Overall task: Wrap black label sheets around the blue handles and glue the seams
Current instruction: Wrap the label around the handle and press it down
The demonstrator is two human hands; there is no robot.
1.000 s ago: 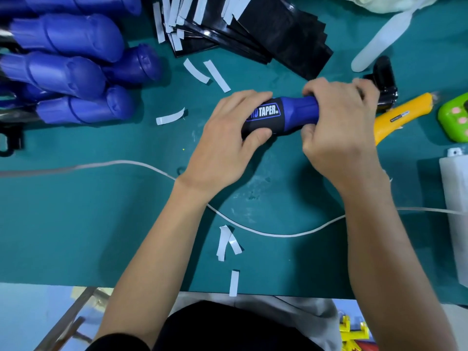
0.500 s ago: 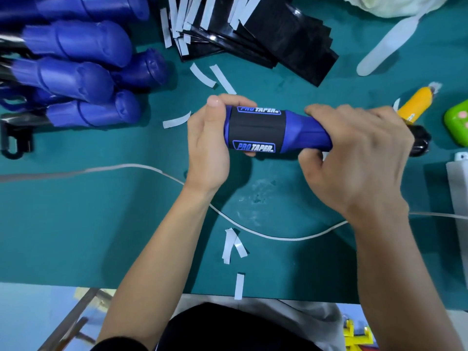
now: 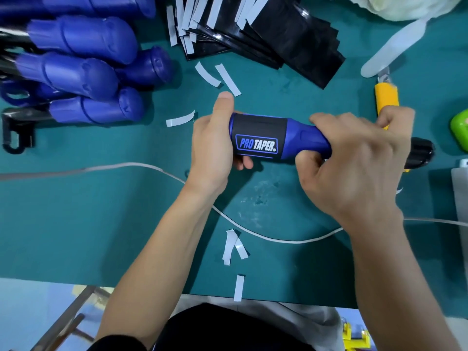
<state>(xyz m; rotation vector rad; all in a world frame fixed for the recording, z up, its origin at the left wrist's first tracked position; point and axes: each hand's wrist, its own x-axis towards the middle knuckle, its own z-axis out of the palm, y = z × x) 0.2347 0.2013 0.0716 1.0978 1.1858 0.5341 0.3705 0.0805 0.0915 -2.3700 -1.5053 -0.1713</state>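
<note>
Since half a second ago you have rolled the blue handle (image 3: 304,138) toward yourself: one PRO TAPER logo (image 3: 257,145) now faces up, where two showed at the edges. Your left hand (image 3: 210,148) cups the butt end, thumb over the far side and fingers curled under. Your right hand (image 3: 354,168) is wrapped tight round the narrow neck. The handle lies level between them, with the black label (image 3: 258,127) just right of your left palm.

The label looks like thin, glossy film that may slip or lift at an edge. The handle seems firm and light, so grip the bare blue ends. The seam is out of sight, so you cannot tell whether it is glued. Your right hand hides the join to the black end (image 3: 420,153).
</note>
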